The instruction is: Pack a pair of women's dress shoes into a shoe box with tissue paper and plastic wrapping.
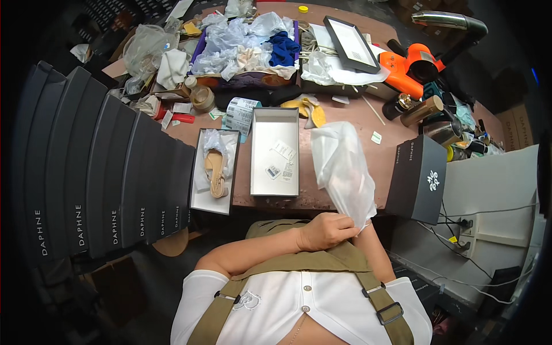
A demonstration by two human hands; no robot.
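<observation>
A thin, whitish, see-through bag (339, 158) stretches over the near right part of the table, with its lower end at the table's front edge. My left hand (329, 231) is closed, pinching the bag's near end. Behind or inside that end is my right hand (360, 198); a faint skin tone shows through the film, but its fingers are hidden. Left of the bag stands an open shoe box (257, 158) with a white inside, holding a few small labels. Further left, another open box (195, 195) holds a beige slingback shoe (216, 173) and crumpled white tissue.
Tall stacks of dark shoe boxes (123, 172) rise at the left. A dark box (417, 178) stands at the table's right edge. Behind lie a purple bin (261, 79) of crumpled plastic, yellow gloves (307, 110), an orange hot-air tool (402, 72), bottles and a metal kettle (444, 129).
</observation>
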